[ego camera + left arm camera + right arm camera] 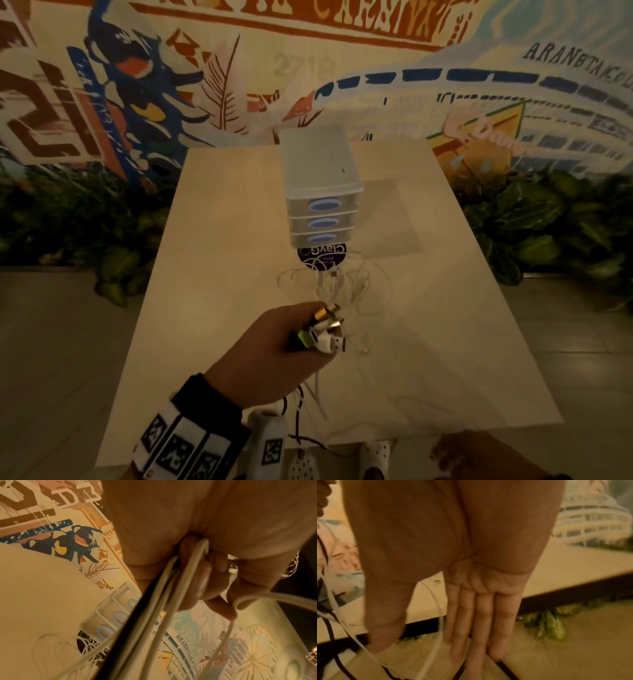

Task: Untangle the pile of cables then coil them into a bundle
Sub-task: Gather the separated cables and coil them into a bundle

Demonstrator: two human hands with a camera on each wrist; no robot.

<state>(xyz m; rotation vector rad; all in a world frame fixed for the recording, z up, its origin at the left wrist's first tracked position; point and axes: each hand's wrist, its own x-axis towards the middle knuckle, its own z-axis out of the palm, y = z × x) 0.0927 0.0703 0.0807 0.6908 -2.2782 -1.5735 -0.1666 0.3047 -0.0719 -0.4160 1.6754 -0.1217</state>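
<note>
Fingers [202, 577] of the left hand [274, 356] curled tight round a bunch of cables [154, 601], seen from the left wrist as white strands and one black strand running from the fist toward the lower left of the frame. Plugs [323, 330] sticking out of the fist at centre frame in the head view: one gold, several white, one green-edged. Below the fist, white and dark strands hanging past the near table edge toward the bottom of the frame. Fingers [481, 622] of the right hand [471, 574] held straight and close together, pointing down at the floor at centre frame in the right wrist view, gripping nothing; thin white and dark cable strands hanging just beside them, contact not clear. In the head view only part of this hand [479, 455] visible at the lower right corner. Above the fist in the head view, a loose tangle [335, 284] of thin white cable lying on the table [212, 240], its far loops over a dark round disc [322, 258] with white lettering. Just behind the disc, a small clear drawer unit [322, 192] with three blue handles. Along the top and sides of the frame, a painted mural [102, 85] and green leaves [548, 219].
</note>
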